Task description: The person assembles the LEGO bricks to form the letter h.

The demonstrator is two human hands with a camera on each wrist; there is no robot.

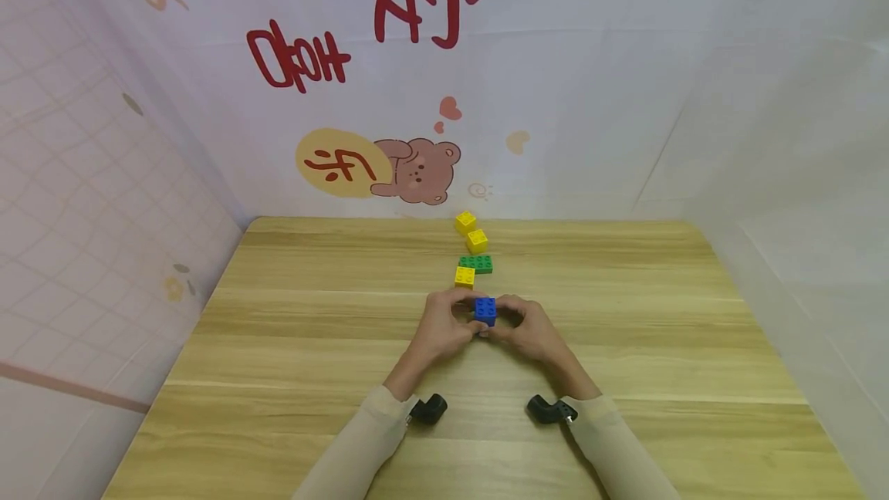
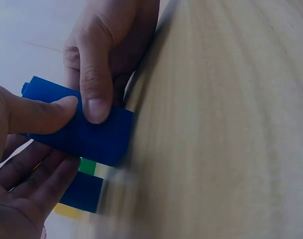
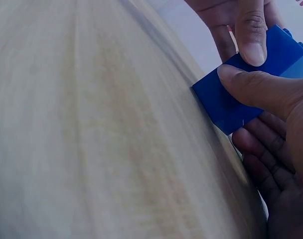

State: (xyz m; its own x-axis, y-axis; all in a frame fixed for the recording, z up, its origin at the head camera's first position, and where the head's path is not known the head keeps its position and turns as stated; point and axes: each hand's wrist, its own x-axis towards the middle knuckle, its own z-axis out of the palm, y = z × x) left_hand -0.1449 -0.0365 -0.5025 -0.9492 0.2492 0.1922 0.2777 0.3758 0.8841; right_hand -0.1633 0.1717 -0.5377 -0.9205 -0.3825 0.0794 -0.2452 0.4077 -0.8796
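A tall blue toy brick with studs on top is held between both hands, low over the wooden table. My left hand grips it from the left, thumb on its near face and fingers behind. From the other side my right hand pinches it, thumb pressed beside the left one. In the left wrist view the brick's flat side shows under both thumbs. The right wrist view shows its lower edge close to the tabletop. Just beyond the hands stands a yellow brick.
Behind that lies a long green brick, with a yellow brick and another yellow brick farther back. Another blue piece appears past the left fingers. A white printed cloth hangs along the wooden table's back edge.
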